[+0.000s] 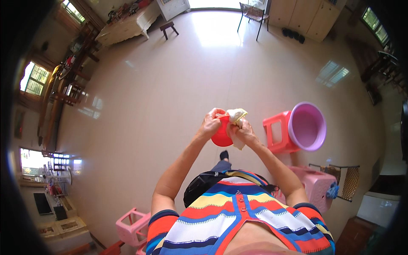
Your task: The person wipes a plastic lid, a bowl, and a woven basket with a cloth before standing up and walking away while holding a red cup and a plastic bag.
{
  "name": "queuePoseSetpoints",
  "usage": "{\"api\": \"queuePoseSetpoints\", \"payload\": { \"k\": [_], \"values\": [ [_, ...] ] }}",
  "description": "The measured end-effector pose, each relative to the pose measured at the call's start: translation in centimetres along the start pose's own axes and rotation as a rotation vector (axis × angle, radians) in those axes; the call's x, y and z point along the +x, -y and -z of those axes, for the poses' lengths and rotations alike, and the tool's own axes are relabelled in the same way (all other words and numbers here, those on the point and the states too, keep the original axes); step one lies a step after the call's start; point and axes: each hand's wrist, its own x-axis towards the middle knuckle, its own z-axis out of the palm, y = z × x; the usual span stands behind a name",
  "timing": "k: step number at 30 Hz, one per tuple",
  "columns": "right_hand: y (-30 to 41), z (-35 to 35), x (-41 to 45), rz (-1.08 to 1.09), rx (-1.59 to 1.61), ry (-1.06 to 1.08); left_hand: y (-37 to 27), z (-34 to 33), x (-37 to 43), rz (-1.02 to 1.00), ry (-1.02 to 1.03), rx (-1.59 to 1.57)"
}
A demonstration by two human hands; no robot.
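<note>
In front of my body, my left hand point(211, 122) grips the rim of a red round vessel point(222, 137) that looks like a plastic bowl. Its inside is mostly hidden from this angle. Bunched in my right hand point(244, 131) is a pale cloth with a yellow edge point(236, 115), which lies against the bowl's right side. One end of the cloth hangs below my right fingers. Both hands are held above the floor, close together.
On my right, a purple basin point(307, 127) rests on a red plastic stool point(276, 132). Nearer stands a pink stool point(314, 188) with a blue cloth point(332, 190). Another pink stool point(132, 226) is at lower left. A chair point(253, 14) and a small wooden stool point(169, 29) stand far ahead.
</note>
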Motion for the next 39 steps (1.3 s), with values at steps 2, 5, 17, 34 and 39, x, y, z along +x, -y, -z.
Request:
{"api": "queuePoseSetpoints", "payload": {
  "k": [2,5,17,34,39],
  "values": [
    [-3.8,0.5,6.3,0.074,0.286,-0.145,-1.7,-1.1,5.1,0.004,-0.044,-0.094],
    [-1.3,1.6,12.1,-0.041,0.655,-0.12,-2.8,-0.2,11.9,-0.01,-0.152,-0.242],
    [-0.3,9.4,37.9,-0.085,0.531,-0.008,-14.9,5.2,35.9,0.068,-0.112,-0.036],
    [13.9,12.7,76.5,0.032,0.592,-0.175,-26.2,16.3,72.8,-0.108,-0.298,-0.336],
    [16.8,13.6,85.9,-0.163,1.273,-0.167,-30.2,16.8,81.8,-0.207,-0.376,-0.404]
  ]
}}
